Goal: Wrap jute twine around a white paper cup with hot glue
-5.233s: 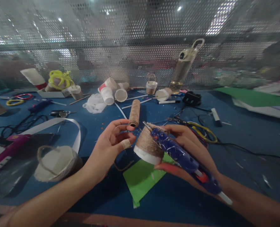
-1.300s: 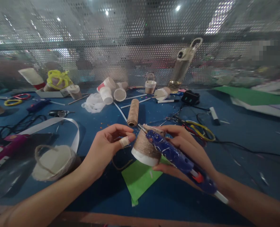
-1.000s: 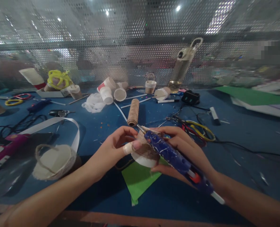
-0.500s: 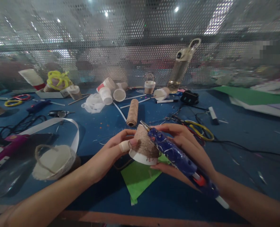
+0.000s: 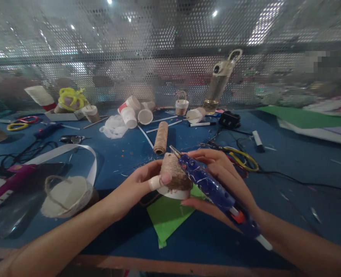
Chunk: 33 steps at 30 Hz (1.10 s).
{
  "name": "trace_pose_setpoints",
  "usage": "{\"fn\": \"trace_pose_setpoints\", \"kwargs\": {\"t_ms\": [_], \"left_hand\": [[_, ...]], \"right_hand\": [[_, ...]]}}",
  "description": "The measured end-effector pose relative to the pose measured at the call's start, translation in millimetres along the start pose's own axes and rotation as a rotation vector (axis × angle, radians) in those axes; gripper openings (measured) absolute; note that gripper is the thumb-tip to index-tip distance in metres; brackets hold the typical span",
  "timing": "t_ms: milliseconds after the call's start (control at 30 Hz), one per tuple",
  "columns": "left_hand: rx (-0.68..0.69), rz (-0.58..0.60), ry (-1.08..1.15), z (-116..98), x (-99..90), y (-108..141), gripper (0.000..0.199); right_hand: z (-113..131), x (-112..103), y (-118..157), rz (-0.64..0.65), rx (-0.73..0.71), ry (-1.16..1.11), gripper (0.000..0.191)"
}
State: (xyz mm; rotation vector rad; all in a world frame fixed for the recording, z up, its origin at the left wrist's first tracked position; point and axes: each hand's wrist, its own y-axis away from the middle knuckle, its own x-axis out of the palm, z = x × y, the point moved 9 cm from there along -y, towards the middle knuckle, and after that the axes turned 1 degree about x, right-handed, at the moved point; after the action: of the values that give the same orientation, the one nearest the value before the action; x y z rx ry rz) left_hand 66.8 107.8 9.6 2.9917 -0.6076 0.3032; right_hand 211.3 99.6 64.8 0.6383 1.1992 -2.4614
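Note:
My left hand (image 5: 144, 182), with a bandage round its thumb, grips an upside-down paper cup (image 5: 174, 173). Brown twine is wound round most of the cup, and a white band shows at its lower rim. In my right hand (image 5: 225, 173) lies a blue glue gun (image 5: 213, 190), slanting across the palm with its metal tip up beside the cup's top. A white glue stick pokes from the gun's rear end. Fingers of the right hand also touch the cup's far side and rim. A green sheet (image 5: 170, 219) lies beneath the cup, and a twine roll (image 5: 161, 138) stands just behind it.
Left are a small white basket (image 5: 66, 196), white ribbon (image 5: 91, 161) and a purple glue gun (image 5: 11, 182). Farther back lie paper cups (image 5: 128, 115), a marker (image 5: 202, 124) and a bottle (image 5: 219, 84). Yellow-handled scissors (image 5: 245, 159) and a black cable (image 5: 291, 179) sit on the right.
The cup has turned and tilted slightly in my hands, so its markings on the white band have shifted left. My left thumb has moved a little onto the twine.

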Motion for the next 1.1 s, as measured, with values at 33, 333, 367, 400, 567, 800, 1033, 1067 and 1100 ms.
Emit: {"fn": "trace_pose_setpoints", "kwargs": {"t_ms": [33, 333, 367, 400, 567, 800, 1033, 1067, 1100], "left_hand": [[0.002, 0.002, -0.009, 0, 0.5, 0, 0.045], [0.070, -0.080, 0.032, -6, -7.3, 1, 0.043], [0.091, -0.074, 0.041, -7, -7.2, 1, 0.042], [0.102, -0.070, 0.045, -8, -7.1, 1, 0.041], [0.089, 0.024, 0.042, -9, 4.4, 6, 0.050], [-0.001, 0.309, 0.084, -7, 40.8, 22, 0.061], [0.006, 0.455, -0.068, -11, 48.2, 29, 0.067], [-0.008, 0.472, -0.083, -10, 48.2, 31, 0.066], [-0.016, 0.481, -0.084, -10, 47.6, 32, 0.064]], "right_hand": [[0, 1, 0, 0.009, 0.007, 0.002, 0.039], [2, -13, 0, -0.091, -0.028, -0.051, 0.056], [-4, -12, 0, -0.091, 0.026, -0.105, 0.050], [-10, -11, 1, -0.087, 0.091, -0.156, 0.045], [-35, 1, 2, -0.067, 0.309, -0.317, 0.041], [-41, 28, 2, 0.086, 0.336, -0.583, 0.046], [-45, 47, 12, 0.130, 0.443, -0.754, 0.050], [-43, 45, 12, 0.140, 0.434, -0.711, 0.047], [-40, 43, 11, 0.154, 0.412, -0.664, 0.044]]}}
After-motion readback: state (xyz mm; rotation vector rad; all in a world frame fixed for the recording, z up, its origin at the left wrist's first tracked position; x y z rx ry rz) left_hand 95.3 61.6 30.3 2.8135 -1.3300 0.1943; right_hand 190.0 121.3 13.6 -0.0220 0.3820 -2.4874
